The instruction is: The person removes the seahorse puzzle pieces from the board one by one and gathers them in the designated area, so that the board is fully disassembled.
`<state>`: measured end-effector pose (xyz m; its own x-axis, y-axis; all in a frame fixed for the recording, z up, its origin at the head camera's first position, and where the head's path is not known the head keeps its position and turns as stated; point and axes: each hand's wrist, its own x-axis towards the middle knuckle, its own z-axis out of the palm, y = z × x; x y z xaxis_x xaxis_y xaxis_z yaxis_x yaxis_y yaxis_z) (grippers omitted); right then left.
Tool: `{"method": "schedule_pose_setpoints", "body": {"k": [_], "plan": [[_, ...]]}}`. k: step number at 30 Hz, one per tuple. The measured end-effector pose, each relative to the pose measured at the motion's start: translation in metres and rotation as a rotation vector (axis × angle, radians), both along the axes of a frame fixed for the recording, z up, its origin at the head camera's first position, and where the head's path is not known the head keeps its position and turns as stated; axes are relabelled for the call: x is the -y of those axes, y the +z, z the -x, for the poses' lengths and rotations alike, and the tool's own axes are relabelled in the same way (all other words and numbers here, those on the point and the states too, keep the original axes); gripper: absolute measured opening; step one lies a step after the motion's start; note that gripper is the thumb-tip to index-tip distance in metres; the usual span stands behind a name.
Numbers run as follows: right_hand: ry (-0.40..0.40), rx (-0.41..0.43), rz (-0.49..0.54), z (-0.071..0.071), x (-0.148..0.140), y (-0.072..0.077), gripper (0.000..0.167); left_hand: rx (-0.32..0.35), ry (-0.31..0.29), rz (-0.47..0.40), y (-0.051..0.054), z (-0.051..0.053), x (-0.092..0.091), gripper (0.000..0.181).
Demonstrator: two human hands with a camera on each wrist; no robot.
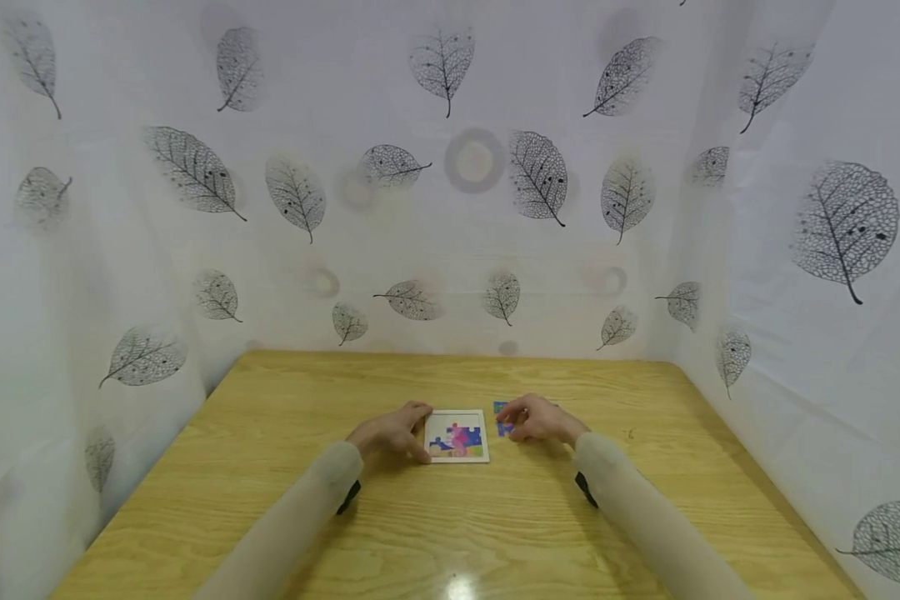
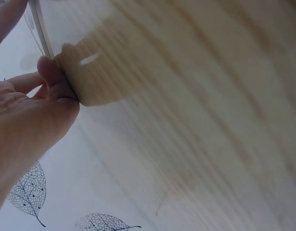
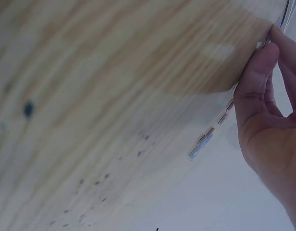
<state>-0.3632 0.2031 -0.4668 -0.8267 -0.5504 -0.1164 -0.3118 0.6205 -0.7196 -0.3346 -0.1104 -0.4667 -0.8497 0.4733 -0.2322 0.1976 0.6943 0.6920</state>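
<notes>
A small square jigsaw tray (image 1: 486, 450) with a pale rim lies on the wooden table, its lower part filled with joined pieces in pink and blue (image 1: 461, 438). My left hand (image 1: 393, 431) grips the tray's left side, thumb at the near corner and fingers at the far one. Just right of the tray, my right hand (image 1: 542, 419) bends over loose blue jigsaw pieces (image 1: 502, 407), thumb and fingertips pinching at one of them. That piece is mostly hidden by the fingers. In the right wrist view, the thumb and forefinger of the right hand (image 3: 268, 106) nearly meet at table level.
Other flat pieces (image 3: 202, 143) lie on the table beside the right hand in the right wrist view. The wooden table (image 1: 307, 383) extends around both hands. White curtains with leaf prints (image 1: 420, 225) enclose its back and sides.
</notes>
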Motion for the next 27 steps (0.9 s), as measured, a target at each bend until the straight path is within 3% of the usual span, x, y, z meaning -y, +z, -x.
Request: {"method": "schedule_pose_setpoints", "body": {"k": [13,27], "plan": [[-0.024,0.106,0.054,-0.0008,-0.0013,0.0004,0.033,0.01,0.01,-0.004,-0.0017,0.001,-0.0002,0.093],[-0.03,0.088,0.049,-0.0012,0.0006,-0.0009,0.032,0.007,0.006,0.007,-0.0017,0.0016,-0.0002,0.092]]}}
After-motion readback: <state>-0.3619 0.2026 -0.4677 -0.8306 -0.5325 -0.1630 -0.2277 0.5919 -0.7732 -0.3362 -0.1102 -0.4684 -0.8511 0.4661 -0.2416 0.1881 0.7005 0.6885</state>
